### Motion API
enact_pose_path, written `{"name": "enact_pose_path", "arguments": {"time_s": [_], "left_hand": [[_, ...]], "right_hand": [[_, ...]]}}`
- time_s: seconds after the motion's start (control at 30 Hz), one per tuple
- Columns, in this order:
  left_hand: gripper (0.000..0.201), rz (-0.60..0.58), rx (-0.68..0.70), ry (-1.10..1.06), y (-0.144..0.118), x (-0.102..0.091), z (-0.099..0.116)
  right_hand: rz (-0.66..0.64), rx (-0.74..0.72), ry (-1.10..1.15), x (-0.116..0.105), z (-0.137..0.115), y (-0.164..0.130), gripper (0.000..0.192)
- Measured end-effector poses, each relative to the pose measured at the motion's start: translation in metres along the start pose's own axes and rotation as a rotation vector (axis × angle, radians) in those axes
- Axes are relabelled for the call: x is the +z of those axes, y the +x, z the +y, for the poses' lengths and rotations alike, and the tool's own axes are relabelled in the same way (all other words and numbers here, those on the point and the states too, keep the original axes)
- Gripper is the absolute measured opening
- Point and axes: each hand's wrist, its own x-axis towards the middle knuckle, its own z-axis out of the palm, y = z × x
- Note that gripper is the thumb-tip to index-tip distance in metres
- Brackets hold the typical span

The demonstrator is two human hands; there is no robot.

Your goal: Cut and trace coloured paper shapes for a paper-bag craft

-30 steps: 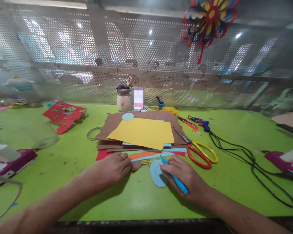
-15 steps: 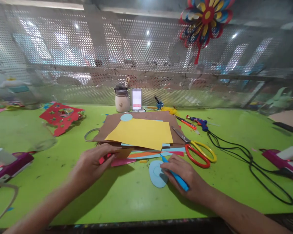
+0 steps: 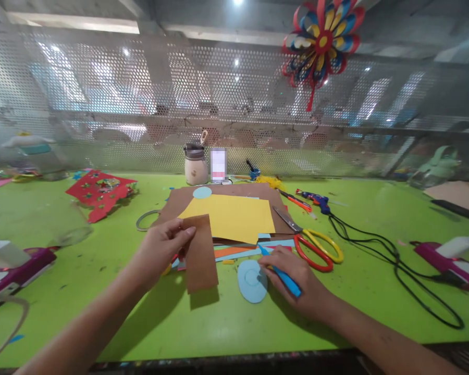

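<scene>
Head view: left hand (image 3: 162, 247) pinches a brown rectangular paper strip (image 3: 200, 255), lifted clear of the paper stack (image 3: 234, 219) near the table's (image 3: 101, 291) front edge. Right hand (image 3: 293, 278) grips a blue pen (image 3: 281, 273), resting beside the light-blue paper oval (image 3: 251, 281), already cut out; strip unmarked.

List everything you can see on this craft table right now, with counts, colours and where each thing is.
brown paper strip: 1, brown, held up near centre
light blue cutout: 1, light blue, table front centre
blue pen: 1, blue, in right hand
paper stack: 1, yellow sheet on top, centre
scissors: 1, red and yellow, right of stack
glue gun: 1, blue, back right
jar: 1, cream, back centre
pinwheel: 1, multicoloured, hanging above
table: 1, green
left hand: 1, pinching strip
right hand: 1, holding pen
</scene>
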Motion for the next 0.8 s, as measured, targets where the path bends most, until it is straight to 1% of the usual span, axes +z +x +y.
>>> {"name": "enact_pose_path", "arguments": {"time_s": [0.07, 0.1, 0.13, 0.2, 0.23, 0.27, 0.3, 0.37, 0.43, 0.5, 0.53, 0.6, 0.67, 0.73, 0.8], "left_hand": [[0.027, 0.023, 0.06, 0.116, -0.003, 0.004, 0.001], [0.026, 0.057, 0.12, 0.208, -0.006, 0.007, 0.001], [0.023, 0.087, 0.209, 0.313, -0.009, 0.011, 0.002], [0.016, 0.126, 0.461, 0.52, -0.019, 0.02, 0.004], [0.015, 0.078, 0.62, 0.585, -0.025, 0.025, 0.005], [0.019, 0.029, 0.747, 0.626, -0.031, 0.031, 0.007], [0.023, 0.024, 0.843, 0.657, -0.037, 0.037, 0.008], [0.022, -0.013, 0.978, 0.716, -0.048, 0.046, 0.011], [0.027, -0.111, 1.073, 0.765, -0.058, 0.053, 0.013], [0.033, -0.166, 1.165, 0.804, -0.064, 0.056, 0.014], [0.035, -0.167, 1.207, 0.824, -0.066, 0.057, 0.014], [0.039, -0.132, 1.267, 0.86, -0.068, 0.058, 0.011], [0.04, -0.102, 1.292, 0.894, -0.068, 0.06, 0.008], [0.04, -0.073, 1.307, 0.909, -0.067, 0.064, 0.006], [0.039, -0.043, 1.328, 0.916, -0.065, 0.068, 0.007]], "right_hand": [[0.0, 0.001, -0.007, -0.001, -0.001, 0.001, 0.02], [-0.004, 0.003, -0.017, -0.003, -0.002, 0.002, 0.02], [-0.007, 0.007, -0.03, -0.004, -0.002, 0.003, 0.02], [-0.01, 0.005, -0.062, -0.007, -0.002, 0.005, 0.021], [-0.009, -0.004, -0.078, -0.009, -0.001, 0.007, 0.022], [-0.006, -0.015, -0.091, -0.011, 0.0, 0.008, 0.023], [-0.005, -0.025, -0.103, -0.012, 0.002, 0.01, 0.025], [-0.004, -0.033, -0.122, -0.015, 0.005, 0.011, 0.026], [-0.006, -0.007, -0.125, -0.018, 0.007, 0.01, 0.024], [-0.01, 0.066, -0.065, -0.02, 0.006, 0.007, 0.024], [-0.023, 0.127, 0.006, -0.022, 0.003, 0.006, 0.024], [-0.065, 0.285, 0.22, -0.024, -0.006, 0.005, 0.024], [-0.096, 0.43, 0.424, -0.025, -0.017, 0.005, 0.024], [-0.081, 0.498, 0.496, -0.026, -0.028, 0.008, 0.022], [-0.038, 0.511, 0.503, -0.025, -0.037, 0.01, 0.02]]}}
